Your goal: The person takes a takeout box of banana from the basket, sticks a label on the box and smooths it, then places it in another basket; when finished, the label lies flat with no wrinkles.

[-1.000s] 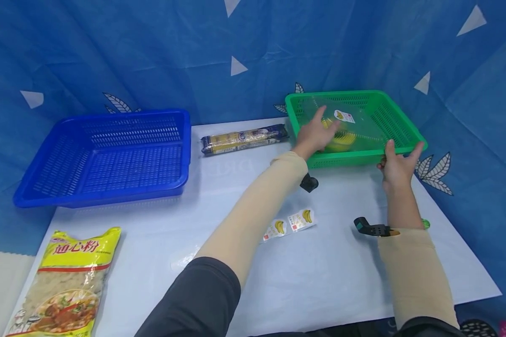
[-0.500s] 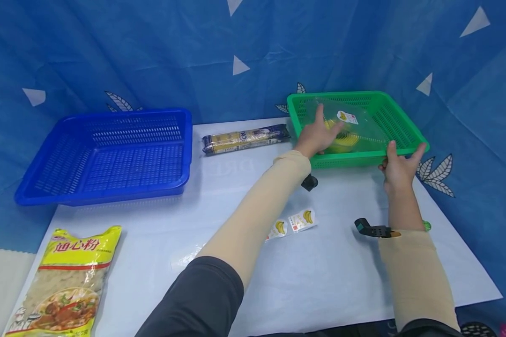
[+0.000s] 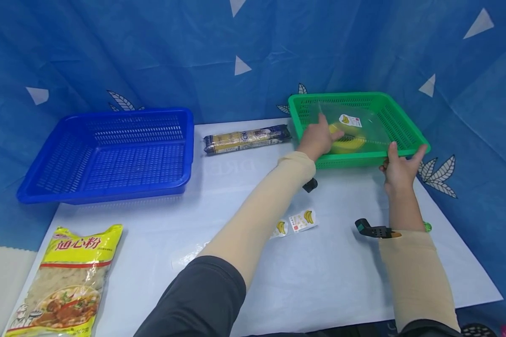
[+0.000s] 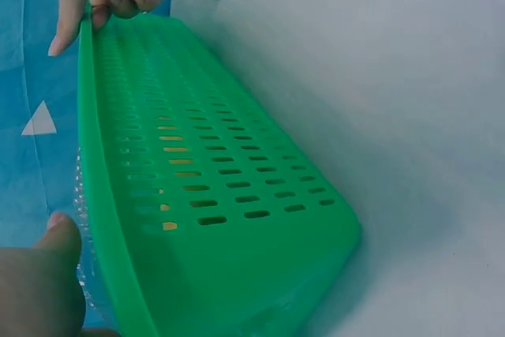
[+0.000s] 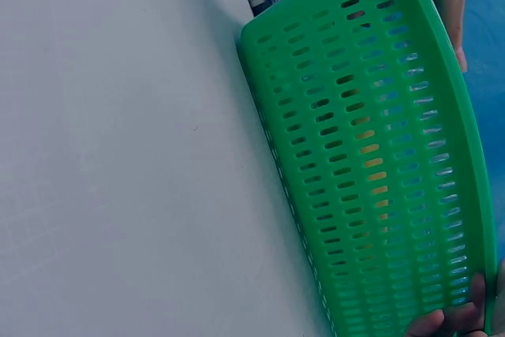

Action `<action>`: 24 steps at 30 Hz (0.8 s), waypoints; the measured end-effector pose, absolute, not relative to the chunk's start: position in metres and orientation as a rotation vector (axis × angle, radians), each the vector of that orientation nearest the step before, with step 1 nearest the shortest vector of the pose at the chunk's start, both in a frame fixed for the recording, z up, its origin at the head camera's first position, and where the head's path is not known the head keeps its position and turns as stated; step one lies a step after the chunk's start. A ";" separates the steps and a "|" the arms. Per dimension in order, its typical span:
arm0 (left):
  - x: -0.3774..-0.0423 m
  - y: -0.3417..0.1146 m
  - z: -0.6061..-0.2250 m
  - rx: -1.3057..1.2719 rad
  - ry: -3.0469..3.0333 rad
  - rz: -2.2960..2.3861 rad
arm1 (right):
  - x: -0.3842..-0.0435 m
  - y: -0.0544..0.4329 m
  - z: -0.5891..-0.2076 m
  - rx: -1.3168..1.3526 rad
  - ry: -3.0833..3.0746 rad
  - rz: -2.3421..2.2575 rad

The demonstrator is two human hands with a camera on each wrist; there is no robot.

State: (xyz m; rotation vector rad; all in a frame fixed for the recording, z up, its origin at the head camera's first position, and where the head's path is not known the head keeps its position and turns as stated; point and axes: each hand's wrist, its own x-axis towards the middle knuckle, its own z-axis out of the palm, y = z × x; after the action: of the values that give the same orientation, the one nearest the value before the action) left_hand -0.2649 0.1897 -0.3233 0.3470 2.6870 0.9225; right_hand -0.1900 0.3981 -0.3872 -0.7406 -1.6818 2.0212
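A green basket [image 3: 362, 161] stands at the table's back right; its perforated side fills much of both wrist views. Inside it lies a clear plastic bag [image 3: 373, 127] with a banana label [image 3: 350, 120] and yellow bananas [image 3: 347, 145]. My left hand [image 3: 316, 140] reaches over the basket's front left, index finger and thumb stretched out on the bag's near side. At the front right corner my right hand [image 3: 400, 168] grips the rim; in the right wrist view its curled fingertips [image 5: 426, 323] show against the outer wall.
A blue basket [image 3: 103, 193] stands at the back left. Between the baskets lies a long pasta packet [image 3: 246, 139]. A yellow macaroni bag [image 3: 65, 281] rests at the front left. Banana stickers [image 3: 303, 220] lie mid-table, partly behind my left forearm.
My left hand's fingers have lowered slightly and shifted a little right. The bag with its label has moved slightly right and toward me. My right hand keeps its place on the rim.
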 end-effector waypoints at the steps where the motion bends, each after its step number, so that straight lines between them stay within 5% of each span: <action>1: -0.264 0.190 -0.323 0.355 2.699 0.912 | -0.190 0.398 -0.387 -0.740 -1.683 2.020; 24: -0.257 0.198 -0.332 0.456 2.922 0.686 | -0.192 0.401 -0.388 -0.784 -1.719 1.998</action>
State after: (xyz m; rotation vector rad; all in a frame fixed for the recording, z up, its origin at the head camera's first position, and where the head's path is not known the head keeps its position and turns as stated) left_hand -0.2573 0.1983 -0.3315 0.4557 2.9221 0.6859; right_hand -0.1916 0.4011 -0.3880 -0.7843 -1.7193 1.9980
